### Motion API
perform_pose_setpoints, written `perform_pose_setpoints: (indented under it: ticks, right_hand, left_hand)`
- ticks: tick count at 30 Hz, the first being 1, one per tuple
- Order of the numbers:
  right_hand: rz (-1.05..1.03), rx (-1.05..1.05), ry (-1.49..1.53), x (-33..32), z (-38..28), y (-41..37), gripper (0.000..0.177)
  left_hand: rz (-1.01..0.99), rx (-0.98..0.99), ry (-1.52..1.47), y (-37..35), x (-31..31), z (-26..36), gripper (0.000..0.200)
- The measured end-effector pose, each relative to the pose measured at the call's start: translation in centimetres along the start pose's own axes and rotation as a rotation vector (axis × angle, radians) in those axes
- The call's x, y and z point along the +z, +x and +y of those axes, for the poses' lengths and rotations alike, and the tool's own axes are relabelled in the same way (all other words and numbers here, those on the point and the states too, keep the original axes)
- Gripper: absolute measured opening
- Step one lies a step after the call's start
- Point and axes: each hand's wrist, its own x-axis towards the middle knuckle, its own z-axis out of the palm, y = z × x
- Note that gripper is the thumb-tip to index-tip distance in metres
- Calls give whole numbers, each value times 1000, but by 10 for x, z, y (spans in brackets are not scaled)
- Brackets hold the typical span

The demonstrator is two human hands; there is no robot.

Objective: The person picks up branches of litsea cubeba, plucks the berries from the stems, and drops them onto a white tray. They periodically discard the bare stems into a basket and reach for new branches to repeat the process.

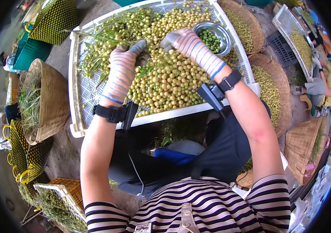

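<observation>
Grip, left hand [125,57]: lay at 11 o'clock in the view, gloved, its thumb and fingers curled close together; whether they pinched anything could not be told.
Grip, right hand [178,40]: sat near 12 o'clock, gloved, its fingers bent down at the fruit, their tips partly hidden; whether they had hold of one could not be told.
Fruit [173,79]: spread pale yellow-green in a heap beneath and between both hands, reaching toward 6 o'clock on the tray.
Stemmed bunches [99,54]: lay just beside the left hand toward its 10 o'clock, stalks tangled.
Metal bowl [228,43]: stood at 1 o'clock on the tray near the right hand, with greener fruit inside.
White tray [72,77]: held heap, bunches and bowl within its raised rim.
Wrists: wore black straps, the left one [106,112] toward 10 o'clock from the person's lap, the right one [230,80] toward 1 o'clock.
Round baskets: held more fruit, one [259,35] between 1 and 2 o'clock, another [284,79] between 2 and 3.
Black crate [280,46]: rested at 2 o'clock, beyond those baskets.
Tall basket [54,105]: leaned at 9 o'clock, with green stalks inside.
Co-worker [318,87]: appeared between 2 and 3 o'clock, near another fruit-laden tray [309,73].
</observation>
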Motion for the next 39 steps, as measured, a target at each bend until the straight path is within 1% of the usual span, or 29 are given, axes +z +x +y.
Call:
perform_pose_setpoints:
  ticks: [1,3,5,6,7,9,10,11,13,14,15,17,18,19,21,22,23,24,25,27,29,30,31,33,34,35,36,37,39]
  right_hand:
    - [106,4,-17,-9,13,4,40]
    - [248,50,-525,-39,3,-7,38]
    - [225,65,-865,-57,0,-18,41]
    - [208,-2,-1022,-64,-2,-27,52]
    - [206,-3,-1019,-66,-5,-31,52]
    - [-393,104,-532,-64,-9,-37,64]
    - [-480,40,-559,-52,-16,-43,69]
    - [-500,-6,-433,-38,-12,-47,58]
    - [-404,-8,-287,-14,-10,-49,47]
    - [-374,189,-115,-11,-17,-53,38]
    - [-374,190,-113,-14,-21,-54,38]
    - [-332,340,-84,-17,-26,-55,35]
    - [-360,364,-57,-24,-11,-48,39]
    - [-269,331,-88,-29,-4,-48,37]
    - [-21,345,-822,-41,-37,-51,30]
    - [15,298,-938,-47,-25,-46,25]
    - [50,251,-1054,-54,-9,-41,26]
    - [104,51,-1061,-59,7,-41,44]
    - [105,51,-1062,-56,6,-40,44]
    - [-231,-370,-306,-45,5,-34,59]
    - [-291,-435,-301,-23,-8,-33,60]
    - [-266,-528,-363,-12,-4,-28,56]
    - [-235,-423,-361,-1,-2,-28,49]
    - [-270,-284,-414,15,12,-16,42]
    - [-269,-283,-410,15,1,-18,42]
    - [-283,-175,-558,11,-19,-22,42]
    - [-296,-66,-706,8,-31,-24,41]
    - [-299,-67,-703,9,-27,-20,41]
    - [-447,266,-338,10,-20,-6,42]
  left_hand:
    - [0,3,-21,2,-2,-1,14]
    - [-6,4,-67,0,-3,0,13]
    - [-12,0,-94,0,-6,0,13]
    - [-27,-3,-122,2,-6,0,13]
    - [-24,-4,-119,2,-5,1,13]
    - [-15,-9,-188,2,-5,3,14]
    - [0,-12,-200,2,-5,4,16]
    - [2,-13,-198,4,-5,3,16]
    - [-18,19,-166,6,-6,3,16]
    - [-19,32,-153,7,-7,3,16]
    - [-20,31,-150,7,-8,3,16]
    - [-7,85,-130,8,-10,3,15]
    - [-7,86,-130,9,-11,3,15]
    - [0,80,-148,10,-12,1,15]
    - [10,76,-165,11,-14,2,14]
    - [-17,61,-154,10,-14,3,14]
    - [-45,45,-143,9,-13,4,14]
    - [-45,46,-143,7,-12,5,14]
    - [-85,35,-109,5,-11,6,15]
    - [-123,23,-74,2,-7,9,16]
    - [-168,18,-29,-1,-4,9,18]
    - [-185,33,-21,3,-5,5,19]
    - [-186,28,-16,3,-5,4,19]
    - [-177,72,86,4,-4,4,17]
    - [-146,108,136,3,-4,2,14]
    - [-145,105,138,3,-2,0,14]
    - [-92,88,121,3,0,-1,14]
    - [-37,69,105,2,0,-2,13]
    - [-25,79,99,7,-6,-4,13]
